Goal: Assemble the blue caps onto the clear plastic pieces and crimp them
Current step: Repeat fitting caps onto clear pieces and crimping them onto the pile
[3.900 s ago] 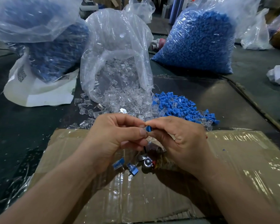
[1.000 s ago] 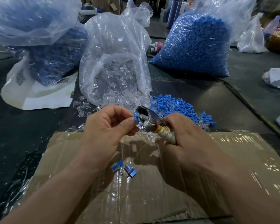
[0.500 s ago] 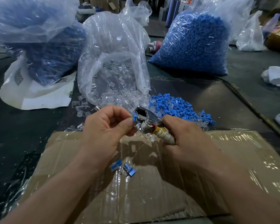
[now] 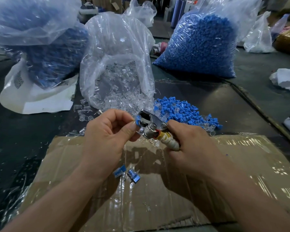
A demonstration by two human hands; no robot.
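The left hand (image 4: 107, 141) is pinching the blue-capped piece (image 4: 137, 122) at its fingertips, just to its right, and the right hand (image 4: 192, 148) is gripping the crimping tool (image 4: 149, 125) by its wrapped handle, its metal head pointing leftward, right against that piece.

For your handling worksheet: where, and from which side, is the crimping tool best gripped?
Take the crimping tool by its tape-wrapped handle, coming from the right, as the right hand does. Its metal head points up-left at the blue-capped piece that the left hand pinches, so that end should be left free.
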